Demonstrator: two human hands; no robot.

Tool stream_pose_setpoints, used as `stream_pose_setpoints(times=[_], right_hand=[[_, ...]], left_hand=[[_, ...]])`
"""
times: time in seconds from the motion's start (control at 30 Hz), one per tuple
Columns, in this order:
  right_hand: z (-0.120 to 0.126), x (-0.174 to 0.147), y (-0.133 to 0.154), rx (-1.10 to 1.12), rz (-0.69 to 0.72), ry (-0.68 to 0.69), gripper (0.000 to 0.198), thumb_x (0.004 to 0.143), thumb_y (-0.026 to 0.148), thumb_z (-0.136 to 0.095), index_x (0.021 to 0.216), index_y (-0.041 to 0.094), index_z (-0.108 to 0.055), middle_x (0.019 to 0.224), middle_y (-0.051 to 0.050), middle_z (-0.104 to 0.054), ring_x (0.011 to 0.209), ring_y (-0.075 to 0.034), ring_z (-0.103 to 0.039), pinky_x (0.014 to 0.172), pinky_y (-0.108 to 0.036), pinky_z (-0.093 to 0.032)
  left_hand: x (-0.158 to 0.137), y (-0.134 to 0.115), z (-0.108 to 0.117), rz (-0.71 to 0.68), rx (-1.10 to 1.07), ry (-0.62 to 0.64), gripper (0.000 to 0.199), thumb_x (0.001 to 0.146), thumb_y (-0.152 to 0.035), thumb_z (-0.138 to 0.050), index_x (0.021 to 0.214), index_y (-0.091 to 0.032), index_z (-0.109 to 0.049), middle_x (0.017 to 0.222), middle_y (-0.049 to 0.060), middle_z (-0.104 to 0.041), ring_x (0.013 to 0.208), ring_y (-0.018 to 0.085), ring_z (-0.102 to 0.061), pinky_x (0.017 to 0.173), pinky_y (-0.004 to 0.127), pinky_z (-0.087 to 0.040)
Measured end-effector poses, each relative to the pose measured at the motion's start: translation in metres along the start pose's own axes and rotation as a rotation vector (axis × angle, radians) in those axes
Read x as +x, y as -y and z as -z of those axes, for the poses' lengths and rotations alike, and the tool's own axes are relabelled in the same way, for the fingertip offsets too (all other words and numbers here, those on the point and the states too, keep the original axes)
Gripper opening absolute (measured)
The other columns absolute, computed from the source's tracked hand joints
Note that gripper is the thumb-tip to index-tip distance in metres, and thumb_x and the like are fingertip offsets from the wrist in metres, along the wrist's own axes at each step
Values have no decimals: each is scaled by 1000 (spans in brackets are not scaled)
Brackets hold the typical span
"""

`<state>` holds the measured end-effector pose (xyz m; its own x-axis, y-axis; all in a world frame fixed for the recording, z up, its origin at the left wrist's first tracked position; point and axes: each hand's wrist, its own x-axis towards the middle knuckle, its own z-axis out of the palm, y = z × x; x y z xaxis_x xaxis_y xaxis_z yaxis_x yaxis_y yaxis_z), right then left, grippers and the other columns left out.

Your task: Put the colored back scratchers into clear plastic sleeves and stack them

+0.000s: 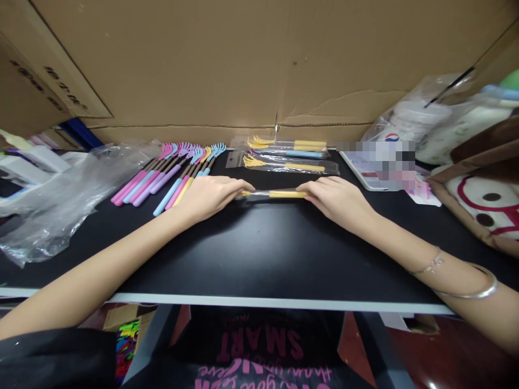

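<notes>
A yellow back scratcher [286, 194] in a clear plastic sleeve is stretched level between my two hands, just above the black table. My left hand [217, 192] pinches the end with the claw, which its fingers partly cover. At the handle end, my right hand [334, 194] grips the sleeve between thumb and fingers. Behind my hands lie several bagged back scratchers [290, 166], yellow ones and a blue one, side by side. Left of them, unbagged back scratchers [140, 186] in pink, blue, purple and yellow rest in a fanned group, partly behind my left hand.
Loose clear plastic bags [77, 200] spread over the table's left side. A phone [365, 170] lies back right, near a bagged cup [421, 116] and a brown cloth bag [482, 178]. Cardboard [227, 65] walls the back. The table's pale front edge [259, 300] runs before my lap.
</notes>
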<state>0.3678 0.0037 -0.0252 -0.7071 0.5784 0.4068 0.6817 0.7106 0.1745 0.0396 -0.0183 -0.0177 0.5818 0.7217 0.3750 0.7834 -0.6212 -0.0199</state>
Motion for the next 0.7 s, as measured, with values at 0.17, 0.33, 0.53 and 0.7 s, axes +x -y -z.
stream_pose_setpoints(times=[0.17, 0.33, 0.53, 0.7], right_hand=[[8, 2, -3, 289, -158, -19, 25, 103, 27, -43, 104, 22, -67, 100, -7, -78, 88, -23, -73, 74, -33, -49], [10, 5, -10, 586, -279, 16, 24, 97, 33, -48, 95, 23, -69, 91, -5, -76, 78, -21, -71, 73, -34, -49], [9, 7, -25, 940, -426, 115, 26, 90, 47, -60, 96, 23, -67, 70, 0, -66, 52, -14, -60, 59, -32, -50], [8, 6, -35, 1107, -503, 238, 39, 83, 56, -71, 101, 21, -65, 60, 2, -61, 49, -14, -59, 52, -29, -48]], left_hand=[[3, 0, 9, 114, -128, 47, 39, 106, -38, -37, 123, -32, -72, 99, -3, -80, 79, 17, -71, 64, 25, -36], [6, 5, 15, 211, -225, 99, 38, 101, -47, -46, 117, -31, -76, 92, -3, -80, 78, 16, -69, 66, 24, -36], [11, 18, 19, 320, -429, 163, 47, 91, -58, -54, 114, -23, -74, 86, 2, -78, 74, 18, -68, 71, 26, -44], [13, 17, 27, 393, -675, 263, 51, 88, -61, -59, 113, -19, -71, 80, 3, -73, 69, 16, -67, 73, 27, -51]])
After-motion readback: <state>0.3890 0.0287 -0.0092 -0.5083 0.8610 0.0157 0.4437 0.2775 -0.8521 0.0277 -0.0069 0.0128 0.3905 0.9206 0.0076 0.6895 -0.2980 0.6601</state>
